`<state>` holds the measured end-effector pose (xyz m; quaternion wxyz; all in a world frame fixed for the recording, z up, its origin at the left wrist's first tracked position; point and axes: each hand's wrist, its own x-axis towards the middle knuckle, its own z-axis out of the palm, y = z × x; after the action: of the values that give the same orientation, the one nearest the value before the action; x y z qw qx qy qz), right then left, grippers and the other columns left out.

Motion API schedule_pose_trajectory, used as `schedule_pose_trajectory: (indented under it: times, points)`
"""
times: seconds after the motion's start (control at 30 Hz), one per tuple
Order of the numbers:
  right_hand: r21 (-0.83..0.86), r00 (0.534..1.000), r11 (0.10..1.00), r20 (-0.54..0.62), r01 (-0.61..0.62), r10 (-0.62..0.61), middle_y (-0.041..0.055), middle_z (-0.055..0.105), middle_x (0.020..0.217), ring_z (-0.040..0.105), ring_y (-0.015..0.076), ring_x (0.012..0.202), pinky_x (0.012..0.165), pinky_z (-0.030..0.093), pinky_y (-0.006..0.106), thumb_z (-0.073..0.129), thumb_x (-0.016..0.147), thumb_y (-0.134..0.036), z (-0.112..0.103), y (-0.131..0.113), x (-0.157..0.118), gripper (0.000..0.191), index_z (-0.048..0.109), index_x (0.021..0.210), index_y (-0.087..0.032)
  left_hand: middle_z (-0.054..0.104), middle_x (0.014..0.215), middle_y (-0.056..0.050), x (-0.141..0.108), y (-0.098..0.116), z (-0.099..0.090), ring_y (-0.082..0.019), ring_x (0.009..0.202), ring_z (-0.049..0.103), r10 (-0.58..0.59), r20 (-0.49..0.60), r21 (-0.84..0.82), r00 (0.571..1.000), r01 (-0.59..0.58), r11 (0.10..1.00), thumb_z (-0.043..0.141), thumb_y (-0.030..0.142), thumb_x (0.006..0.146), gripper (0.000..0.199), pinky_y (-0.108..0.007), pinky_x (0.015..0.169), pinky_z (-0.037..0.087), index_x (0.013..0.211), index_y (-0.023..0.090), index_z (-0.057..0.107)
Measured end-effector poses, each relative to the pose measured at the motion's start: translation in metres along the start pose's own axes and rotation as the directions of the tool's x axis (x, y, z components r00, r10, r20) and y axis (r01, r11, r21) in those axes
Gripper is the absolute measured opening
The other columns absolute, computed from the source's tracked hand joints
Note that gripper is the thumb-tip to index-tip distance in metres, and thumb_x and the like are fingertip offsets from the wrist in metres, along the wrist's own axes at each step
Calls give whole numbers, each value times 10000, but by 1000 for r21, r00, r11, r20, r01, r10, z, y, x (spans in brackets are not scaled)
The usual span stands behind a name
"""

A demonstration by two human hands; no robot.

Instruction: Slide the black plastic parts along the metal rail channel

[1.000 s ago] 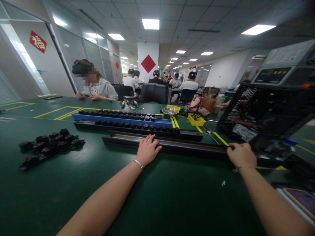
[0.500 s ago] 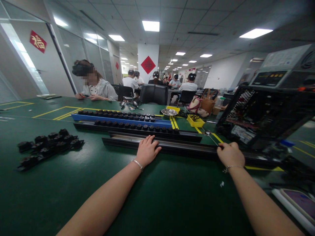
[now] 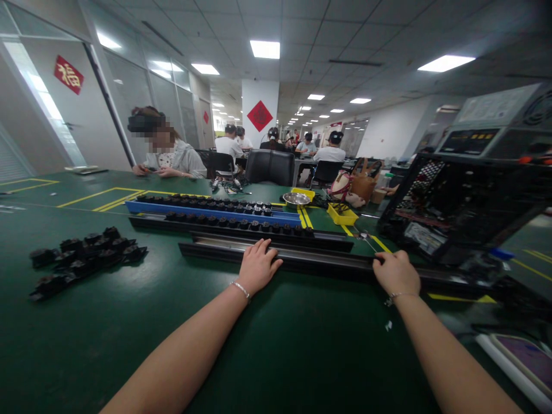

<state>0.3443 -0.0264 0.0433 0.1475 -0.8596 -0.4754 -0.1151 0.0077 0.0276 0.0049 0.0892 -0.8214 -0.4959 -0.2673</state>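
Observation:
A long black channel rail (image 3: 319,259) lies across the green table in front of me, its inner face shiny. My left hand (image 3: 257,265) rests on it near the middle, fingers stretched over the edge and spread. Farther right, my right hand (image 3: 395,271) is at the same rail with its fingers curled together; what they pinch is hidden. A thin pale rod or wire (image 3: 370,245) runs from beside these fingers toward the back. Behind lie a second black rail (image 3: 332,237) and a blue rail (image 3: 284,216), both bearing rows of small black parts (image 3: 233,221).
Loose black parts (image 3: 86,256) lie in a heap at left. Behind the rails are a metal bowl (image 3: 296,198) and a yellow tray (image 3: 342,214). An opened computer case (image 3: 466,207) stands at right, above a phone (image 3: 524,356). A co-worker (image 3: 168,149) sits across the table.
My right hand has slid a little to the left along the black rail. My left hand has stayed in place on it.

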Motion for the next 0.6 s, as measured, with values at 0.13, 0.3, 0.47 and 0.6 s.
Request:
schedule_pose_trajectory:
  times: [0.13,0.3,0.47,0.6]
  points:
    - [-4,1000,1000,-11,12,-12,74,483,1029,558,198,832,693,462,325,369,833,-397,0,-10,-4,390,645,1069,-256,485,1342,-48,0,0,1,-244,1281,366,8,2,13,1000,-8,1000,409,470,874,323,-435,999,337,1046,286,611]
    - [-4,1000,1000,4,-2,2,73,479,1042,559,198,838,698,462,326,367,834,-405,-1,-12,-4,393,640,1075,-259,484,1342,-54,0,0,1,-244,1280,369,13,-1,21,1000,-13,1000,401,470,878,330,-428,996,340,1047,277,607]
    - [3,1000,1000,-7,-1,1,77,486,1037,562,191,807,683,463,321,382,827,-383,-1,-12,-4,382,649,1065,-251,482,1345,-54,0,-1,0,-245,1278,373,23,-1,32,1000,-22,999,395,467,881,331,-427,991,345,1055,279,604]
    - [25,1000,1000,-27,-3,4,75,493,1018,561,190,808,713,460,324,396,820,-368,-1,-15,-6,371,659,1048,-240,487,1340,-56,0,-1,1,-248,1271,380,17,-4,26,1000,-16,1000,403,471,877,335,-433,990,346,1063,281,608]
